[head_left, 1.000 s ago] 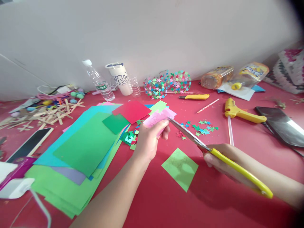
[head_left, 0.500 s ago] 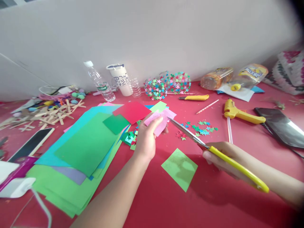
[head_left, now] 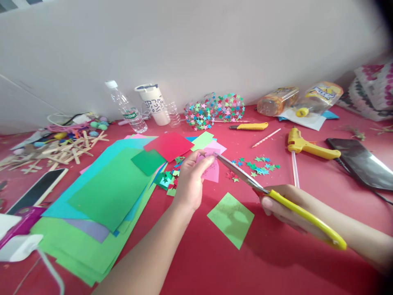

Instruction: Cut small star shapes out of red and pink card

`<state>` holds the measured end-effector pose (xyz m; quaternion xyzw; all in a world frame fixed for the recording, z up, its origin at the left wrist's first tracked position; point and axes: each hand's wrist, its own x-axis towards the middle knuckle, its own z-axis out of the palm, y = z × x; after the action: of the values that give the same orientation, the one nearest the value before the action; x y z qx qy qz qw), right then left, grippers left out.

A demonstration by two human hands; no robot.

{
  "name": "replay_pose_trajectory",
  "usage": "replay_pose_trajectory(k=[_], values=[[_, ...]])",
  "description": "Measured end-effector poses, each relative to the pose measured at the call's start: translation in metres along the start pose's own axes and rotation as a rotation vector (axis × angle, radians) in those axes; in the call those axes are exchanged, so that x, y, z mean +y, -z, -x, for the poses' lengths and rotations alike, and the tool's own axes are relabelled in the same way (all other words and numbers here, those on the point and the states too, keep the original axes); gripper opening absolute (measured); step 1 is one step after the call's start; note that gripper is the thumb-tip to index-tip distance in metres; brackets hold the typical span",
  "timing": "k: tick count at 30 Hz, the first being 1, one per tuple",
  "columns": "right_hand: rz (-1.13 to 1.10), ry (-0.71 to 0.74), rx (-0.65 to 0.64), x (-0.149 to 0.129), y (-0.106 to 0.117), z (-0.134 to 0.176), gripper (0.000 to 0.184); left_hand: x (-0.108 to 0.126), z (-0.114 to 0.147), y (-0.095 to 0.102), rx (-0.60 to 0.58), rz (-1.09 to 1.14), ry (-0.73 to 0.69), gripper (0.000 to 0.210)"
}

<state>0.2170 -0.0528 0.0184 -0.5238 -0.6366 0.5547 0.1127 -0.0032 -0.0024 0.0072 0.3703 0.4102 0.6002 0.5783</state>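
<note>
Here, left hand [head_left: 190, 180] extended, pinching pink paper [head_left: 212, 172], right hand [head_left: 287, 205] angled inward, curled round scissors [head_left: 302, 213]

Most room at 6 o'clock from mid-view: bare counter [head_left: 215, 266]. L forearm [head_left: 158, 239] bars 7. Lt-green square [head_left: 231, 220] lies flat at 5, passable above; scissors [head_left: 241, 173], up off it, bar 4. Glue gun [head_left: 313, 147] blocks 3. Slim gap at 2, btwn starry cylinders [head_left: 215, 111] & orange bottle [head_left: 278, 101]. Tall stuff at 10: tumbler [head_left: 156, 106] + water btl [head_left: 130, 113]. Sticks [head_left: 75, 155] clutter 9; paper pile [head_left: 107, 190] covers 8, low, ok to pass over.
</note>
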Motion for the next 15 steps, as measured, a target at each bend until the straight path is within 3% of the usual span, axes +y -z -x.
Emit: replay_pose_trajectory(k=[15], values=[[-0.070,0.142,0.200,0.005,-0.014,0.008,0.067,-0.007,0.007,-0.005,-0.097,0.037,0.003,0.015]])
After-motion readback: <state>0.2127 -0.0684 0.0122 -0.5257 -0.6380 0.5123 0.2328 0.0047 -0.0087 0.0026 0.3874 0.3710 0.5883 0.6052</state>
